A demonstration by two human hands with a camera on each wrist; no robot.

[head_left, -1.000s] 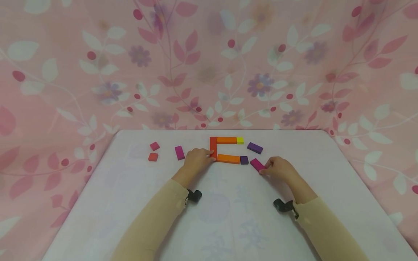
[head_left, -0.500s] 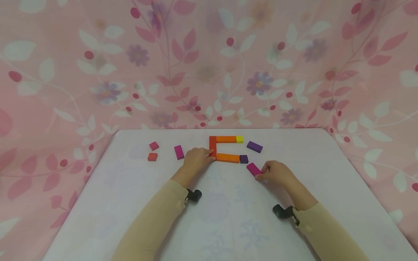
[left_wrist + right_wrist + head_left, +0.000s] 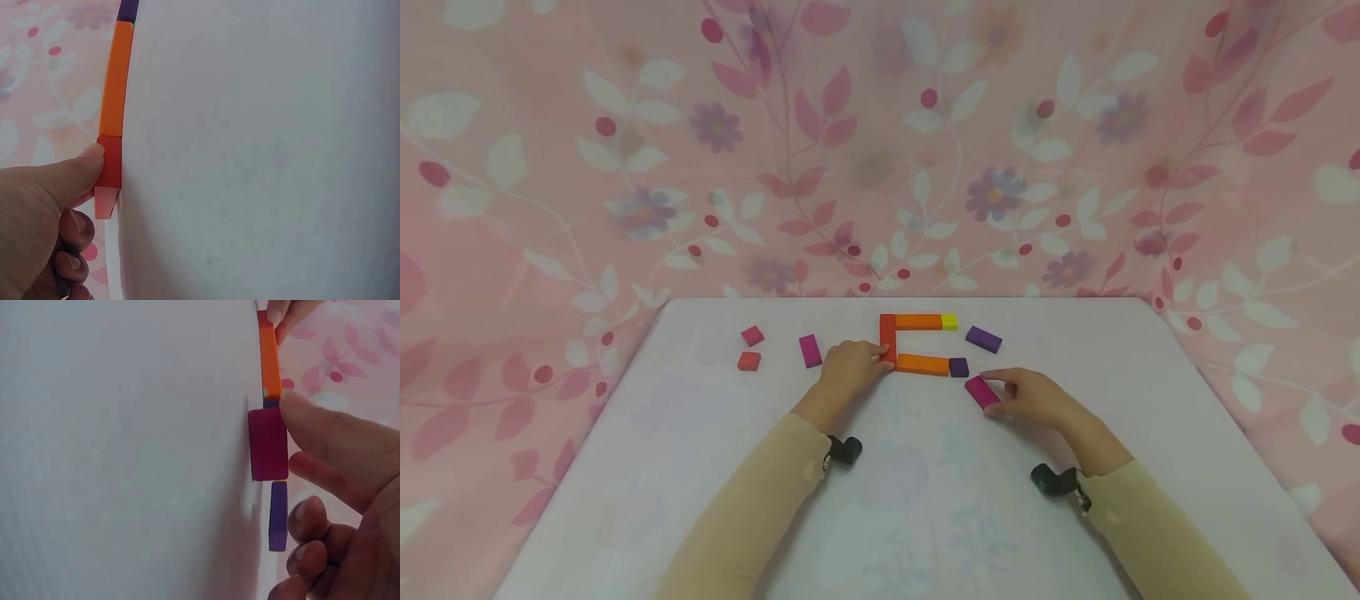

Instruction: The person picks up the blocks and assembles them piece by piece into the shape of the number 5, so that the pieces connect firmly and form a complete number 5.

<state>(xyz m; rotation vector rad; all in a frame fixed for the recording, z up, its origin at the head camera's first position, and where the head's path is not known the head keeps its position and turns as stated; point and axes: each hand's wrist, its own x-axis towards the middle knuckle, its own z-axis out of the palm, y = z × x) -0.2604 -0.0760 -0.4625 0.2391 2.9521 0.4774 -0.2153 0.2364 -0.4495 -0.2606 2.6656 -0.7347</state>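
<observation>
My left hand [image 3: 850,371] holds the near end of a red block [image 3: 887,329], with the thumb on it in the left wrist view. Two orange blocks [image 3: 919,322] run rightward from the red one, at its far and near ends. A small yellow block [image 3: 950,322] ends the far row, and a small dark purple block [image 3: 958,367] ends the near row. Beside that near row lies a slanted magenta block [image 3: 982,393]. The right hand [image 3: 1033,398] is at its right side, index finger stretched toward the far corner and thumb at the near corner.
A longer purple block [image 3: 983,339] lies beyond the right hand. Left of the left hand are another magenta block [image 3: 810,351], a pink block [image 3: 752,336] and a coral block [image 3: 748,362]. A floral cloth [image 3: 880,167] hangs behind the white table [image 3: 895,517].
The right hand brought the magenta block slightly left and nearer, below the small dark purple block. Its index finger has since straightened away from the thumb. The left hand has stayed put.
</observation>
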